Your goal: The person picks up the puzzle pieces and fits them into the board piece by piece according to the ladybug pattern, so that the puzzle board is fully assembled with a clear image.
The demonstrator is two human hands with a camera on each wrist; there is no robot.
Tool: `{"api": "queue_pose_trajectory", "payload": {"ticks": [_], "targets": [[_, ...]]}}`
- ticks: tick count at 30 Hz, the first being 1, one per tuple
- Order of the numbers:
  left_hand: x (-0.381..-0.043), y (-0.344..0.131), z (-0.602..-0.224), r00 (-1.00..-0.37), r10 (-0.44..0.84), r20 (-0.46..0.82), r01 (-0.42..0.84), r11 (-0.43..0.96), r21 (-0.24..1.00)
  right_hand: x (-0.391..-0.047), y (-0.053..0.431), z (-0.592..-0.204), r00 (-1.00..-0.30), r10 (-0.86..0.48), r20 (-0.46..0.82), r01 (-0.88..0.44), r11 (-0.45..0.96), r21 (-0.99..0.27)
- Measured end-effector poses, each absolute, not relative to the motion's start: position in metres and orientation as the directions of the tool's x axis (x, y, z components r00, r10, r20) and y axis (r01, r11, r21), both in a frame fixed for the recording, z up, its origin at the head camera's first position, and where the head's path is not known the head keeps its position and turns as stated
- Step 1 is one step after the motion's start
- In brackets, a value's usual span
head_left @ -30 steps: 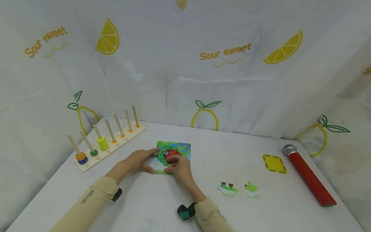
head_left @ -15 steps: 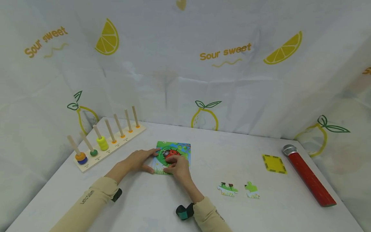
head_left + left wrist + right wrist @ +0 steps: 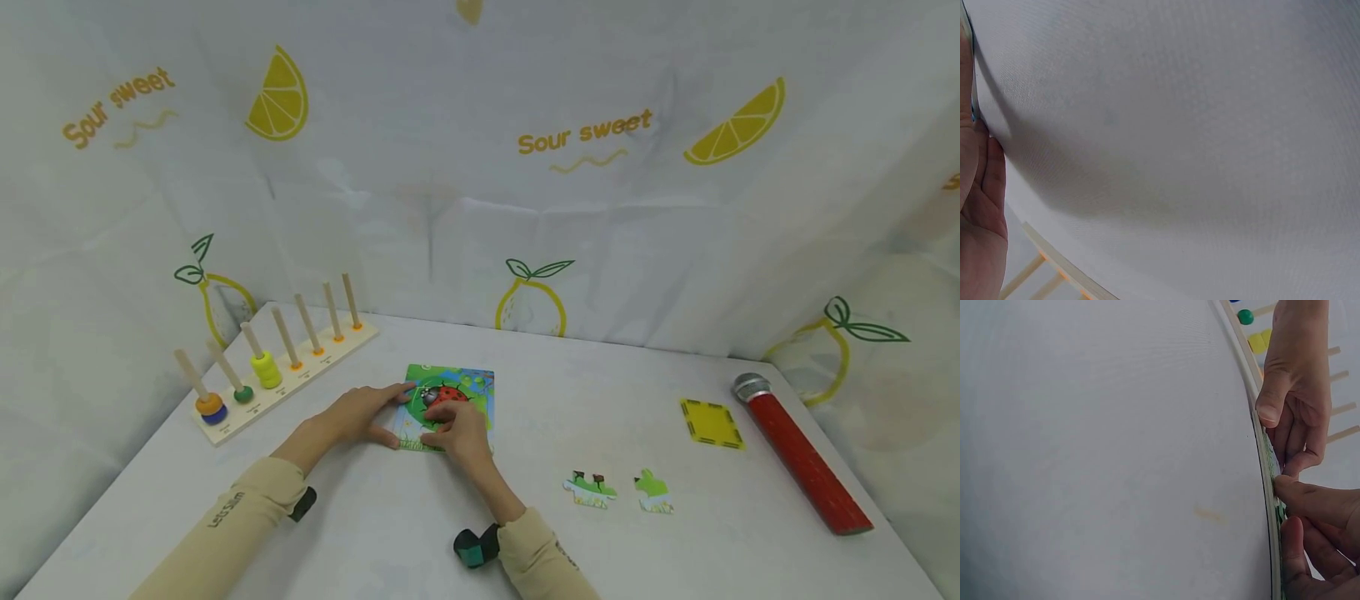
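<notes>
A ladybug jigsaw puzzle [image 3: 482,385] lies flat on the table, its picture mostly filled in with blue, green and red. My left hand [image 3: 362,414] steadies its left side, fingers straight on the upper edge area and thumb at the lower left corner. Over the lower middle, my right hand [image 3: 467,433] pinches at a puzzle piece with curled fingers and thumb, and that hand hides most of the piece. In the right wrist view, both hands meet along the thin edge of the puzzle [image 3: 1269,506]. The left wrist view catches only part of the left hand [image 3: 985,206].
Two loose puzzle pieces, one with dark feet [image 3: 590,490] and one green and white [image 3: 653,492], lie to the right. Beyond them are a yellow square frame [image 3: 712,423] and a red toy microphone [image 3: 802,458]. A wooden peg stacker [image 3: 303,379] stands at left.
My right hand has shifted slightly left over the lower part of the puzzle, its wrist drifting the same way. My left hand and the loose pieces stay put.
</notes>
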State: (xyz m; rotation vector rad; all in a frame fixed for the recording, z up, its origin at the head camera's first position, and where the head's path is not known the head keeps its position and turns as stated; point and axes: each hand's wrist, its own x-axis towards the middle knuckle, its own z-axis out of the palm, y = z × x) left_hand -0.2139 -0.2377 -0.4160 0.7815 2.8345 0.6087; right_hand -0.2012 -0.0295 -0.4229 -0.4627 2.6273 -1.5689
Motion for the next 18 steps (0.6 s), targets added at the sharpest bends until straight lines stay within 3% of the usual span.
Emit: {"api": "queue_pose_trajectory", "payload": {"ticks": [18], "targets": [[-0.2136,-0.2374,-0.4151,-0.856,0.515,-0.030,0.458,0.786,0.414,-0.2031,-0.0282,-0.4235,-0.952,-0.294,0.087,-0.213,0.429,-0.878]]}}
